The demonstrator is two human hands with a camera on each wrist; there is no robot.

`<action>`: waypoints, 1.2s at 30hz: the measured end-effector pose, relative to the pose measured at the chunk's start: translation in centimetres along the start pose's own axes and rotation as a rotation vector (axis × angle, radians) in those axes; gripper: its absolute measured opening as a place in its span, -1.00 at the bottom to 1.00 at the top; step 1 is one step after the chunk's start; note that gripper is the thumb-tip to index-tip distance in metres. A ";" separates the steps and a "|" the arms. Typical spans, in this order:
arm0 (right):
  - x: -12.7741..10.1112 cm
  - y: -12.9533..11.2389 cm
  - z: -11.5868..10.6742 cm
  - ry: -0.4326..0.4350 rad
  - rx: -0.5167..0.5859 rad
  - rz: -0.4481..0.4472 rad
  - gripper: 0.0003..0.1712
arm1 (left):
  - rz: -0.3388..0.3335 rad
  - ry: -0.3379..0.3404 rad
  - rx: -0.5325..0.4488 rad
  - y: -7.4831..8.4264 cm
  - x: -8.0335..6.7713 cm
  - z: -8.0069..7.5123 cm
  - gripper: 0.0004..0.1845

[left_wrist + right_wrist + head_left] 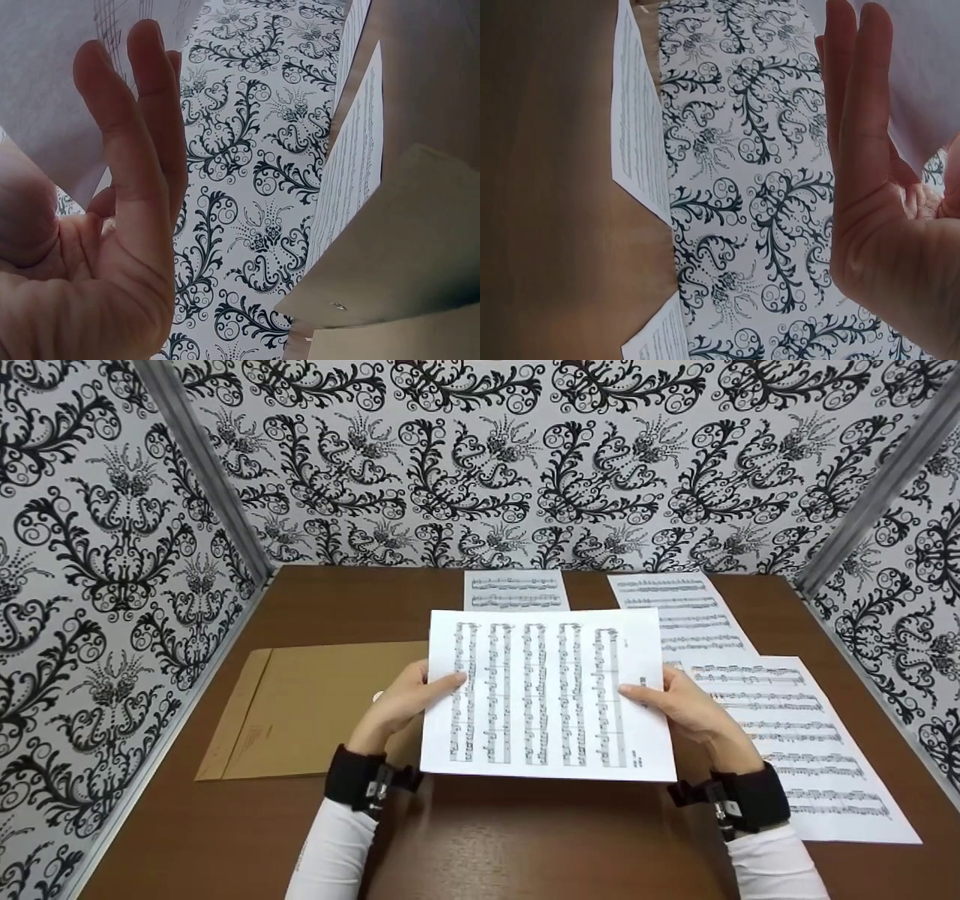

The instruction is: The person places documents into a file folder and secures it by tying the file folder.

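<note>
We see a brown wooden counter (225, 840) filling the lower frame, a tan manila envelope (300, 712) lying at centre left, and three white sheets of printed music (795, 735) at upper and lower right. At centre, held above the counter, is a white sheet of music turned sideways (544, 694). The left hand (401, 701) and right hand (694, 709) each pinch a side edge, thumb on top, fingers straight beneath. So light a grip could let the sheet sag, slip or crease.

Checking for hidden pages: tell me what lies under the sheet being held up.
Under the held sheet the brown table shows, the envelope's right edge runs beneath it, another sheet pokes out behind. The rest is covered.
</note>
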State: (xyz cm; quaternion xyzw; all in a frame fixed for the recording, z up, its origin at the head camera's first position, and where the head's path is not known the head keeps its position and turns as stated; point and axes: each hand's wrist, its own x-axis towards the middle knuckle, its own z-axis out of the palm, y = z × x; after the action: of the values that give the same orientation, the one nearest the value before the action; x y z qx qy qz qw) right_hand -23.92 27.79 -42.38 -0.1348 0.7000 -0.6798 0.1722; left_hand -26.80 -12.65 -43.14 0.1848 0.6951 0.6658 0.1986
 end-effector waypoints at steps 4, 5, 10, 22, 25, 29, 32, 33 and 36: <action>0.3 0.3 0.4 0.006 -0.034 0.008 -0.70 | -0.007 0.003 0.003 -0.1 0.0 -0.2 -0.59; 0.4 0.4 0.5 0.012 -0.043 0.008 -0.70 | -0.008 0.003 0.004 -0.2 -0.1 -0.3 -0.59; 0.7 0.6 0.8 0.027 -0.074 -0.001 -0.69 | -0.027 0.016 0.018 -0.1 -0.3 -0.7 -0.61; 2.4 -0.3 0.9 0.095 -0.185 0.082 -0.51 | -0.101 0.188 0.152 0.7 -1.5 -2.6 -0.53; 2.9 -1.1 1.0 0.116 -0.216 0.111 -0.44 | -0.119 0.236 0.207 0.6 -1.8 -3.1 -0.54; 3.8 -2.0 1.1 0.126 -0.265 0.127 -0.43 | -0.158 0.312 0.329 0.1 -1.8 -3.2 -0.53; 4.6 -2.6 1.2 0.129 -0.324 0.138 -0.41 | -0.186 0.349 0.467 -0.3 -1.7 -3.0 -0.48; 4.8 -2.8 1.3 0.128 -0.340 0.144 -0.42 | -0.197 0.355 0.509 -0.5 -1.6 -2.9 -0.45; 5.6 -3.2 1.5 0.132 -0.392 0.160 -0.42 | -0.232 0.357 0.617 -0.9 -1.4 -2.5 -0.36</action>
State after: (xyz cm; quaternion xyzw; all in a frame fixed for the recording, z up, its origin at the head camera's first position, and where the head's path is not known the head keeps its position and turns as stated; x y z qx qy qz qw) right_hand -28.48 23.93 -39.58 -0.0650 0.8371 -0.5220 0.1502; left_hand -26.92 -15.56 -43.90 0.0371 0.9030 0.4198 0.0832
